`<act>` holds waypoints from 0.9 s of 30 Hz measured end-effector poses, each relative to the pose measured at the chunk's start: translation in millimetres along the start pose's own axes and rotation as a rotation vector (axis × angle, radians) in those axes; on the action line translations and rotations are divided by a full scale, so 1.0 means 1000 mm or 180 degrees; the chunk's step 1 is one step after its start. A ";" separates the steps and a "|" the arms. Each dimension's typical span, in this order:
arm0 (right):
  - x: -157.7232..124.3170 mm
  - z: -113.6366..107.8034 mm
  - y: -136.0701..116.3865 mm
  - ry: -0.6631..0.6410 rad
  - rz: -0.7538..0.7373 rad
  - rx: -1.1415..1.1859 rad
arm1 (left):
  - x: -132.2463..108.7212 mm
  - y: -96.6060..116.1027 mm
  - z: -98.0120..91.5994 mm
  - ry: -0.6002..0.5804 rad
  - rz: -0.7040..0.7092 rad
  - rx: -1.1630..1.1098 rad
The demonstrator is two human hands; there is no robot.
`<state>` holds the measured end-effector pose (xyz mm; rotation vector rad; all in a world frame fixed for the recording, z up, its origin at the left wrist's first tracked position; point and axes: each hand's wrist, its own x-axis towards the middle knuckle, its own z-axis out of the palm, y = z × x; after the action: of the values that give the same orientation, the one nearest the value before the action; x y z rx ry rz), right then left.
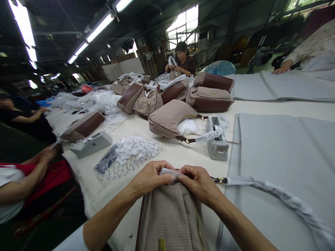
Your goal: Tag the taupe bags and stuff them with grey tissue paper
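In front of me a beige ribbed handbag (170,216) with a gold zipper lies lengthwise on the table. At its far end my left hand (154,177) pinches a small white strip (169,172) between thumb and fingers. My right hand (196,179) pinches the same strip from the other side, its thumb against the bag's end. From behind my right hand, the bag's wrapped strap (277,193) runs right over grey sheets. What lies under my fingertips is partly hidden.
A tape dispenser (217,139) stands ahead, beside a curved handbag (170,118). Another dispenser (91,143) and a bag of white tags (128,153) lie left. Several handbags (209,92) are piled farther back. Grey sheets (285,150) cover the right. Other people work left, ahead and right.
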<state>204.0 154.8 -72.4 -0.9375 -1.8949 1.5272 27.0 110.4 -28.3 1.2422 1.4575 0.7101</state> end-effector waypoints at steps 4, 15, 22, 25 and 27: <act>-0.004 0.003 -0.001 0.0064 -0.0144 -0.0119 | -0.002 -0.005 0.001 0.0188 0.0086 0.0172; -0.006 0.011 -0.003 0.0306 -0.0354 -0.0421 | -0.013 -0.011 0.011 0.0501 0.0511 0.0362; 0.000 -0.003 -0.009 -0.0131 -0.0145 0.0021 | -0.016 -0.014 0.024 0.0875 0.0769 0.0747; 0.009 -0.009 -0.013 -0.0409 -0.0015 -0.0003 | -0.019 -0.016 0.025 0.0893 0.0990 0.0858; 0.013 -0.012 -0.012 -0.0747 0.0013 -0.0018 | -0.020 -0.017 0.025 0.0932 0.1085 0.0947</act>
<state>202.8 170.5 -58.0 -0.7935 -2.0590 1.6981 43.5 81.7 -44.5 1.6979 1.6503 0.9588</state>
